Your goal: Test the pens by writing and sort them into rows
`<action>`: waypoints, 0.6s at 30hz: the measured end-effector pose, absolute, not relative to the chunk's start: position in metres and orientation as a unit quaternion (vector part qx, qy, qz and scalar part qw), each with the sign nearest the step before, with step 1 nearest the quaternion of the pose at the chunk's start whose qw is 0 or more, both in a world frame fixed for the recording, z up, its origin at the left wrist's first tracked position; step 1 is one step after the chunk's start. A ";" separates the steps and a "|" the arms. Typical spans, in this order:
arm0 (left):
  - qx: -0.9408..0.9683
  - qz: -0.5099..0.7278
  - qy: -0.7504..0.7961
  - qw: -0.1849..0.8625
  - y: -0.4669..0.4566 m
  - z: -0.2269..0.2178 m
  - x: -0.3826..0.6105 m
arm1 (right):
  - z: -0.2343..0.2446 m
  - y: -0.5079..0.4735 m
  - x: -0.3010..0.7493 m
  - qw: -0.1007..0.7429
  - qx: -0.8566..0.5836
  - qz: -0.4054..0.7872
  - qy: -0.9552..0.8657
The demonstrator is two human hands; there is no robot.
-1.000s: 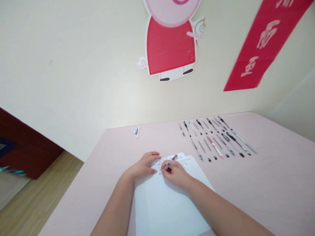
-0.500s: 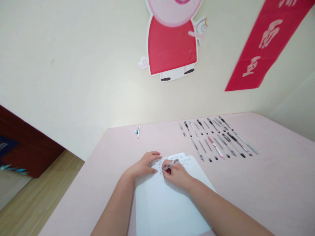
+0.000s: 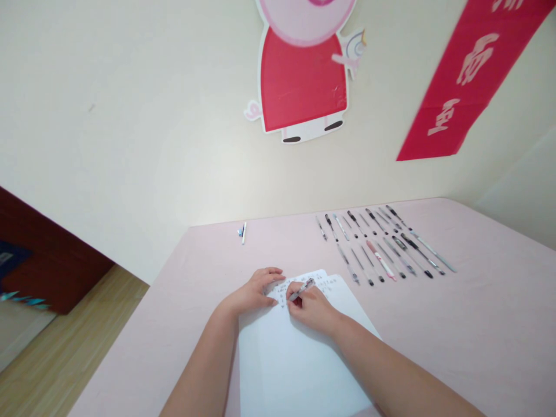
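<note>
My right hand (image 3: pixel 311 308) is closed around a pen (image 3: pixel 302 288) with its tip on white paper (image 3: pixel 295 359) that lies on the pink table (image 3: pixel 478 324). Small handwriting marks the sheet's far end. My left hand (image 3: pixel 255 291) lies flat on the paper's far left corner, fingers stretched out, holding nothing. A second sheet peeks out under the first at the right.
Several pens (image 3: pixel 382 243) lie in rows at the table's far right. A lone white pen (image 3: pixel 244 232) lies near the far edge by the wall. A cartoon cutout (image 3: pixel 304 75) and a red banner (image 3: pixel 460 81) hang on the wall. Wooden floor (image 3: pixel 56 359) shows at left.
The pen in my right hand has shifted slightly over the paper as it writes. My left hand has stayed in place.
</note>
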State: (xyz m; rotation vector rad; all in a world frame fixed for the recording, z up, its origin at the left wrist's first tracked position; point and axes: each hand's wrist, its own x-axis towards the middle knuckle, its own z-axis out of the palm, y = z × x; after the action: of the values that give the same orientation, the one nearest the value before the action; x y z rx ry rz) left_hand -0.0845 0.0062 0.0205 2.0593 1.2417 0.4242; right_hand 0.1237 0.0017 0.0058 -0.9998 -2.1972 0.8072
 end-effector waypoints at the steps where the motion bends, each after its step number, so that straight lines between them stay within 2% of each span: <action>1: 0.793 0.163 0.477 0.342 0.006 0.020 -0.085 | 0.006 0.002 0.124 0.296 -0.374 0.301 -0.826; 18: 0.794 0.165 0.475 0.341 0.005 0.022 -0.085 | 0.008 0.003 0.124 0.281 -0.386 0.331 -0.814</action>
State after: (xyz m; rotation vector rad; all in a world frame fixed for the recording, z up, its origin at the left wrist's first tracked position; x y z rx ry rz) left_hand -0.0847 0.0053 0.0216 2.0670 1.2359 0.4284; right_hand 0.1240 0.0034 0.0078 -1.0334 -2.1818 0.8865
